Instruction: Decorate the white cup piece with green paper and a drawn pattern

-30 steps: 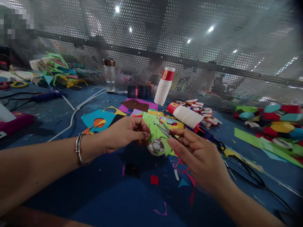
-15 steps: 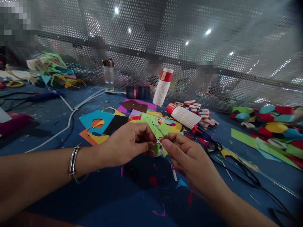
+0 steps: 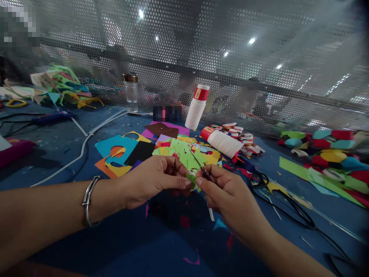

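My left hand [image 3: 157, 175], with silver bangles on its wrist, pinches a small green paper piece [image 3: 190, 177] between thumb and fingers. Beside it, my right hand [image 3: 226, 188] is closed around slim dark scissors [image 3: 198, 161], whose narrow blades point up and to the left; its fingers cover the handles. The thumb of my right hand is at the paper's right edge. Behind both hands lies a heap of coloured paper sheets and offcuts, among them a light green sheet [image 3: 180, 152], a blue one [image 3: 115, 144] and a black one [image 3: 140, 153].
One stack of paper cups [image 3: 196, 111] leans upright; another stack [image 3: 226, 143] lies on its side. A glass bottle [image 3: 132, 94] stands at the back. Black cable [image 3: 300, 215] loops at right, and a white cable [image 3: 85, 144] crosses the left. Patchwork paper shapes [image 3: 331, 157] lie far right.
My right hand has turned the scissors slightly, so more of their dark length shows. Its fingertips have come closer to the green paper, which my left hand still holds.
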Demonstrator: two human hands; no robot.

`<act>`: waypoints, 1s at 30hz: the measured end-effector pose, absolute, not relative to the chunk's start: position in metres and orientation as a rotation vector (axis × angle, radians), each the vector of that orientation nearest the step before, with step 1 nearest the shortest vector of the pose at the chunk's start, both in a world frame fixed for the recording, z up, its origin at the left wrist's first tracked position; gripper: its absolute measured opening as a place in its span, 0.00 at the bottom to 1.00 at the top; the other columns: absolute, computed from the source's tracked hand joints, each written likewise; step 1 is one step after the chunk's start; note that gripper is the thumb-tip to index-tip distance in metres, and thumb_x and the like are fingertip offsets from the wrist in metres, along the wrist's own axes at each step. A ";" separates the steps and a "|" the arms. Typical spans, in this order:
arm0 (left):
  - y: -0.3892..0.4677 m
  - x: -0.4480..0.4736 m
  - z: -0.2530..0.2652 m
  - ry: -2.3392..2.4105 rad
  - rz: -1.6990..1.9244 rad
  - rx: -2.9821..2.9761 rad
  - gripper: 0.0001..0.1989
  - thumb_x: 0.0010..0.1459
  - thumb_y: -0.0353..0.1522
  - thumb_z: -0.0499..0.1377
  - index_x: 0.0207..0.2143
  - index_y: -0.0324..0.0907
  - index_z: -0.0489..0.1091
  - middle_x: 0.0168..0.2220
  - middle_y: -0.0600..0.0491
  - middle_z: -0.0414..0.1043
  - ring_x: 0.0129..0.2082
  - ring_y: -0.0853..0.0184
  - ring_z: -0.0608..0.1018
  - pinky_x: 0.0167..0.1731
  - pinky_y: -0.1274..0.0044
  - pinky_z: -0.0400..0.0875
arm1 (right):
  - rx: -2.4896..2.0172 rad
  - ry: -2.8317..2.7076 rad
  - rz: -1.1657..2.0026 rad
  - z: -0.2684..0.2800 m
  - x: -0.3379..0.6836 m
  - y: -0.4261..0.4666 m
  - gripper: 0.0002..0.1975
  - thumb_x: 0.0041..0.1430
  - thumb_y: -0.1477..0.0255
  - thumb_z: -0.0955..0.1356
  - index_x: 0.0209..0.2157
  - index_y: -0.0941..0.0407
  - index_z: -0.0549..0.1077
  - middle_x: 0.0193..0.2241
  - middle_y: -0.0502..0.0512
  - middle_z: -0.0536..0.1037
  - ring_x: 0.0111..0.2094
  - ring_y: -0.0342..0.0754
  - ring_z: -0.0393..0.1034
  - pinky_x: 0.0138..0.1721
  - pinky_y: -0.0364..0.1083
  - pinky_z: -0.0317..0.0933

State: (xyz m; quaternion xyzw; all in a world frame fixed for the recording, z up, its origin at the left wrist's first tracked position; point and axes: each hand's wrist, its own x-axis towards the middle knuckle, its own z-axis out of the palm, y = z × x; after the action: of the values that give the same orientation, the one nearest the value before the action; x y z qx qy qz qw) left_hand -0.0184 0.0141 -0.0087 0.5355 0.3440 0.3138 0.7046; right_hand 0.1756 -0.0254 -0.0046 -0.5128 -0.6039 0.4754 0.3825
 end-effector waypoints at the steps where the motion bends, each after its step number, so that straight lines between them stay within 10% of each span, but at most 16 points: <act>1: 0.014 -0.018 -0.009 0.775 0.681 1.187 0.11 0.52 0.29 0.69 0.32 0.39 0.68 0.28 0.56 0.75 0.31 0.71 0.78 0.32 0.78 0.69 | -1.313 -1.546 1.202 -0.005 0.175 -0.025 0.10 0.63 0.64 0.69 0.34 0.56 0.69 0.23 0.42 0.60 0.19 0.37 0.46 0.17 0.39 0.42; 30: 0.029 -0.028 -0.004 0.749 0.767 1.292 0.08 0.50 0.28 0.68 0.29 0.37 0.70 0.26 0.55 0.75 0.27 0.72 0.77 0.30 0.79 0.69 | -1.350 -1.793 1.123 -0.001 0.183 -0.023 0.20 0.65 0.52 0.65 0.34 0.55 0.75 0.21 0.43 0.56 0.20 0.40 0.46 0.17 0.39 0.43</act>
State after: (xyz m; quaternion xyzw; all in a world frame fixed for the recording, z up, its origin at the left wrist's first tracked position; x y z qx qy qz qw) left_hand -0.0280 0.0293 -0.0036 0.5728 0.3319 0.3401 0.6678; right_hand 0.1827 -0.0230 -0.0008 -0.5112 -0.6790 0.4253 0.3111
